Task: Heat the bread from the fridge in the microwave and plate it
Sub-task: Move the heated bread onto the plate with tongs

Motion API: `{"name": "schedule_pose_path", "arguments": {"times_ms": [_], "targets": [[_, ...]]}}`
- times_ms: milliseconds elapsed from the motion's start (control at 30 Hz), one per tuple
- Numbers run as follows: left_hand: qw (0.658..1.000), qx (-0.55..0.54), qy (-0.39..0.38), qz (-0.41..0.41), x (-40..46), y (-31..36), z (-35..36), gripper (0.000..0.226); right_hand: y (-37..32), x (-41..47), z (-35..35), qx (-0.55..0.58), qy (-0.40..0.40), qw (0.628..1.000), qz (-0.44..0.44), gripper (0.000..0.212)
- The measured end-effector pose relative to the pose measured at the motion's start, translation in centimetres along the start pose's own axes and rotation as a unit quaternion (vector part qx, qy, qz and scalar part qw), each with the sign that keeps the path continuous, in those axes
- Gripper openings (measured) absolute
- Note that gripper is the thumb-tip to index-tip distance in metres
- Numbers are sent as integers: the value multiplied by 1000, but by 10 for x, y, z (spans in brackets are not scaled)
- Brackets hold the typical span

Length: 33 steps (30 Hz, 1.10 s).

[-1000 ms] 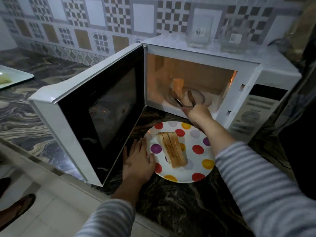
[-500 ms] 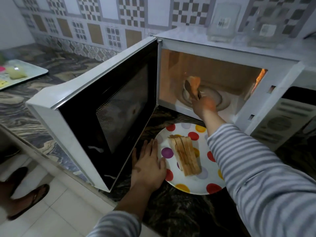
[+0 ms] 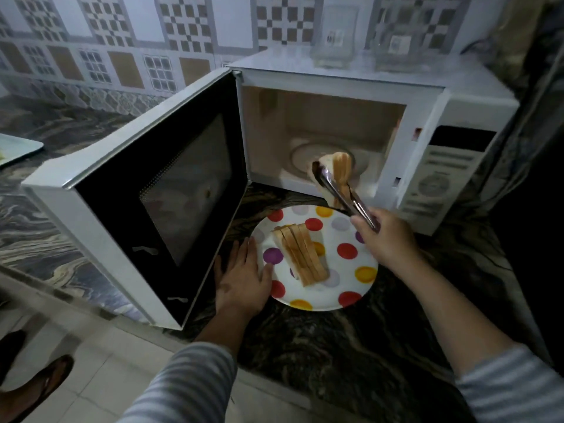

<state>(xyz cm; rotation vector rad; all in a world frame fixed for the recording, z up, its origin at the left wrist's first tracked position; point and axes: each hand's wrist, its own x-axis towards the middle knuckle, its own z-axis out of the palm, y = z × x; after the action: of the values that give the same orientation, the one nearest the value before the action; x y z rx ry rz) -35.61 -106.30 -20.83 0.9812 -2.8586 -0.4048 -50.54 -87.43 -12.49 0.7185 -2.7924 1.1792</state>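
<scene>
Right hand (image 3: 386,239) grips metal tongs (image 3: 341,193) pinching bread slices (image 3: 337,172) at the open microwave (image 3: 335,87) mouth, left hand (image 3: 242,283) lies flat, fingers spread, touching the polka-dot plate (image 3: 351,261) with more slices (image 3: 300,254); jar labels up top too blurry to read.

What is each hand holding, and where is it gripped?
The right hand grips tongs by their handle end; they pinch bread slices. The left hand holds nothing, lying flat beside the plate.
</scene>
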Motion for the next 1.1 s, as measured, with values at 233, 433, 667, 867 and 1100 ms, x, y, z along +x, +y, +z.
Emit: {"name": "schedule_pose_path", "arguments": {"times_ms": [233, 433, 667, 867, 1100], "targets": [[1000, 0, -1, -3, 1, -1, 1, 66, 46, -66, 3, -74, -54, 996, 15, 42], [1000, 5, 2, -3, 0, 0, 1, 65, 44, -76, 5, -115, -71, 990, 26, 47], [1000, 0, 11, 2, 0, -1, 2, 65, 38, -81, -9, -73, -77, 993, 55, 44], [999, -28, 37, 6, -4, 3, 2, 69, 26, -93, -35, -40, -34, 998, 27, 40], [951, -25, 231, 205, -19, 16, -8, 76, 6, -96, -63, -73, 7, 996, -45, 32]]}}
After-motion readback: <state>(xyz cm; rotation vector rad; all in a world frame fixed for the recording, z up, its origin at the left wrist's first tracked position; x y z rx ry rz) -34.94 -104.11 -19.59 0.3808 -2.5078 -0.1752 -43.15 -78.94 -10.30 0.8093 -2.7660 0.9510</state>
